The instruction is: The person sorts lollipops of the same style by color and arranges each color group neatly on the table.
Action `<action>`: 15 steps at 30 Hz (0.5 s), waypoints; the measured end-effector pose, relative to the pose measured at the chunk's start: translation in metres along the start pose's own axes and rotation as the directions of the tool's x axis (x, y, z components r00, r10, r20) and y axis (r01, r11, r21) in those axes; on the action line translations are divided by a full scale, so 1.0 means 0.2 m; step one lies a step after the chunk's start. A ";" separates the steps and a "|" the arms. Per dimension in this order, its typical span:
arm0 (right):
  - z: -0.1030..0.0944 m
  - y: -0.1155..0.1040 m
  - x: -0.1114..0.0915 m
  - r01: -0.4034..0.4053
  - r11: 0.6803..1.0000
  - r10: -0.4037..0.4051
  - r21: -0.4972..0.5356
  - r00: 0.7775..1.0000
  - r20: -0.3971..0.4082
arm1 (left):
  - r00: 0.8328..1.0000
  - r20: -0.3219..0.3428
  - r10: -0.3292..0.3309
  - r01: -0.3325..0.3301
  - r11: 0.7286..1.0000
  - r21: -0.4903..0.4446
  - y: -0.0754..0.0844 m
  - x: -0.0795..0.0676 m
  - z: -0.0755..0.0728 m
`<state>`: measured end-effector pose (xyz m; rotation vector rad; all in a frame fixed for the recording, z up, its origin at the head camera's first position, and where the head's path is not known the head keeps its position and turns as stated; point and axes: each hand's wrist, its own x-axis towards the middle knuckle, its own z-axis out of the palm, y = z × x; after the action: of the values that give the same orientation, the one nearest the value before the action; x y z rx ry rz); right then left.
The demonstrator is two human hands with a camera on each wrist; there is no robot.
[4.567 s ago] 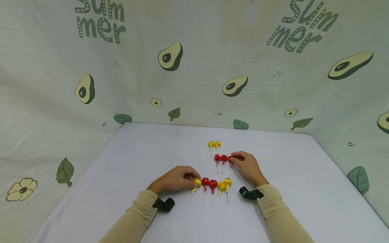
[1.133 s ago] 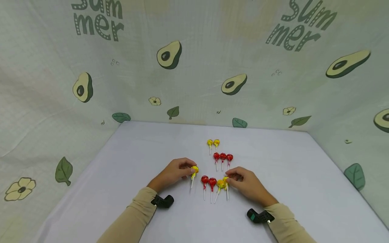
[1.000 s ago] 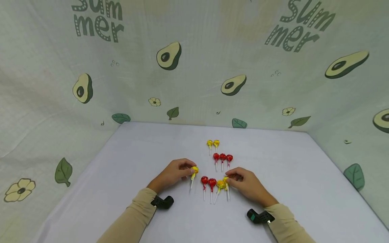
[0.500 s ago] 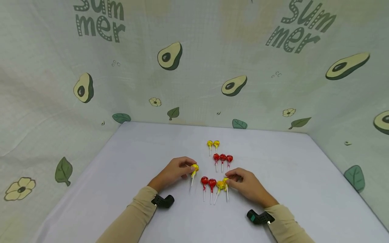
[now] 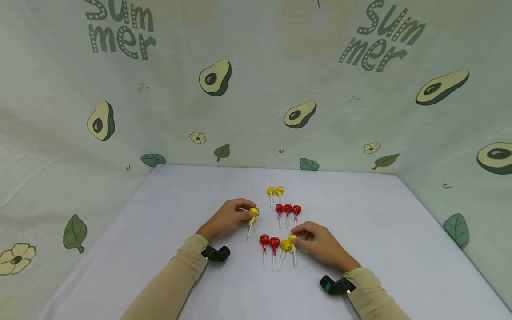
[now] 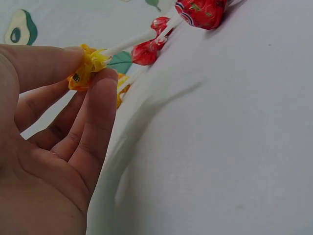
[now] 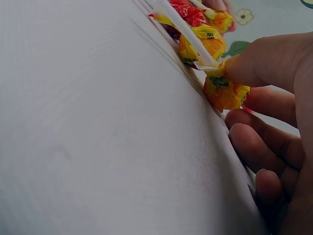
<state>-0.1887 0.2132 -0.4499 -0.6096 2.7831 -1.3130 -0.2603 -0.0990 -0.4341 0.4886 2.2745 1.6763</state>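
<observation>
Between thumb and fingertips, my left hand pinches a yellow-wrapped lollipop by its head, the stick slanting down toward me; the left wrist view shows it above the table. My right hand pinches the head of another yellow lollipop, at the right end of the near row. That one seems low against the table, its head partly covered by the thumb. Left of it in this row lie a yellow lollipop and two red lollipops, one red lollipop beside the other red lollipop.
Farther back lies a row of three red lollipops. Behind it are two yellow lollipops, side by side. All are on a white-covered table. A printed cloth with avocados hangs behind and along both sides.
My left hand has lifted the yellow lollipop from the near row's left end and carried it farther away. My right hand has left the middle row's right red lollipop for the near row's right yellow one.
</observation>
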 end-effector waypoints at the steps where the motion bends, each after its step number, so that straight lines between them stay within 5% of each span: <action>1: 0.00 0.00 0.00 0.005 1.000 -0.005 -0.007 1.000 -0.005 | 1.000 -0.007 0.001 -0.001 1.000 -0.009 0.00 0.01 -0.01; 15: 0.00 0.01 -0.01 -0.001 1.000 0.001 -0.017 1.000 0.000 | 0.997 -0.066 -0.047 0.045 0.999 -0.024 0.01 0.13 -0.01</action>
<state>-0.1869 0.2142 -0.4514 -0.6084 2.7969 -1.2904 -0.2833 -0.0886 -0.4320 0.3777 2.2922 1.7185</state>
